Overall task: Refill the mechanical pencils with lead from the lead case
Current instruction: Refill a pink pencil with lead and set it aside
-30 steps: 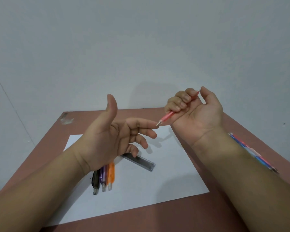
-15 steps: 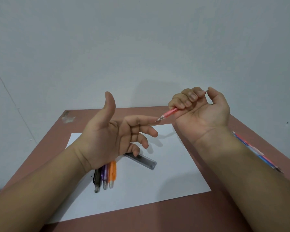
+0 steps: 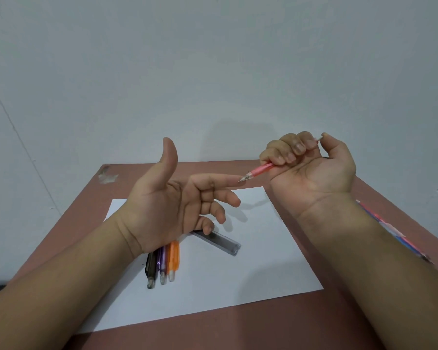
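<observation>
**Pink pencil in R fist, tip at L index**

Head view (only cam):

- R hand (image 3: 311,168) raised above surface, palm toward cam. Fingers (image 3: 283,154) curled tight round pink mech. pencil (image 3: 259,171); thumb up at the cap end. Pencil slants down-left; metal tip touching, or just short of, the L index tip – can't tell which.
- L hand (image 3: 167,205) raised, palm up/toward cam, holds nothing. Thumb straight up, index stretched out twd the pencil tip, other 3 fingers loosely bent & spread apart.
- Lead case (image 3: 221,242): dark translucent, lying flat on white paper sheet (image 3: 238,286), diagonal, just below L hand; upper end hidden behind L fingers. Open or closed: can't tell.
- 3 more mech. pencils side by side on the paper, touching, near ends pointing twd cam: black (image 3: 151,270), purple (image 3: 162,265), orange (image 3: 173,258). Far ends hidden under L wrist.
- Paper lies on reddish-brown surface (image 3: 250,332), pale wall behind.
- R edge of surface: flat multicolour (blue/pink) item (image 3: 395,231), mostly hidden by R forearm; type unclear.
- Far L corner of surface: scuffed pale patch (image 3: 108,176).
</observation>
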The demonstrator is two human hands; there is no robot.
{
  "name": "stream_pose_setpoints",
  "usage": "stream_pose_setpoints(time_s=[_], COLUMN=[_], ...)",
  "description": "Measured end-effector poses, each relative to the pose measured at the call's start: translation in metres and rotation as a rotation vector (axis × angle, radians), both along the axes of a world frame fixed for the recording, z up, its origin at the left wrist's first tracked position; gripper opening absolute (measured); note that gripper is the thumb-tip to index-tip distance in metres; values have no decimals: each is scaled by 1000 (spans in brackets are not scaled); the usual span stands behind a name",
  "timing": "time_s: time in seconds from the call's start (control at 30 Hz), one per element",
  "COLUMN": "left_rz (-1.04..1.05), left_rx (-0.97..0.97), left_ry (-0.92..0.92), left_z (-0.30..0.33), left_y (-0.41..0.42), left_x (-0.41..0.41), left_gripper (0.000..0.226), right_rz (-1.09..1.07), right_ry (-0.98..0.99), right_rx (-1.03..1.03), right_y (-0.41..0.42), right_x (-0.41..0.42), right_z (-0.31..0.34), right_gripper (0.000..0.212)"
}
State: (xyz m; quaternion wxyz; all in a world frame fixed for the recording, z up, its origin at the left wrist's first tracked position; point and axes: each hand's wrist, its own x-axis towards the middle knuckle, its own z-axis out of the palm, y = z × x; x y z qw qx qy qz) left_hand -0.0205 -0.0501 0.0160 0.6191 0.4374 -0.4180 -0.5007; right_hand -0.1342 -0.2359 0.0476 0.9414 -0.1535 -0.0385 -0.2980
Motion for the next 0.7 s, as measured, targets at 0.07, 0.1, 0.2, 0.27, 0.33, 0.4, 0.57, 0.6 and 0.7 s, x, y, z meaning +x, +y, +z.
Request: stream_pose_setpoints(time_s=[0.07, 0.1, 0.2, 0.27, 0.33, 0.4, 0.57, 0.6, 0.7], left_rz=[-4, -6, -8, -12, -13, -15, -22, -23, -25], left_rx=[0, 0, 1, 0, -1, -3, -10, -10, -10], left_ry=[-2, -1, -2, -1, -2, 3, 0, 0, -1], left_z=[0, -1, -1, -1, -1, -1, -1, -1, -2], left_y=[0, 0, 0, 0, 0, 0, 0, 0, 0], left_x=[0, 0, 1, 1, 1, 1, 1, 1, 1], left_gripper=[115, 115, 115, 114, 114, 114, 114, 114, 113], right_rz=[0, -1, 4, 4, 3, 2, 3, 4, 3], right_ry=[-4, -6, -11, -12, -13, -14, -13, -15, -15], right_rx=[4, 6, 7, 8, 9, 12, 3, 4, 10], right_y=[0, -1, -1, -1, -1, 0, -1, -1, 0], right_x=[0, 0, 0, 0, -1, -1, -2, -2, -2], right_z=[0, 0, 0, 0, 0, 0, 2, 2, 1], right_gripper=[37, 37, 37, 38, 38, 38, 37, 37, 37])
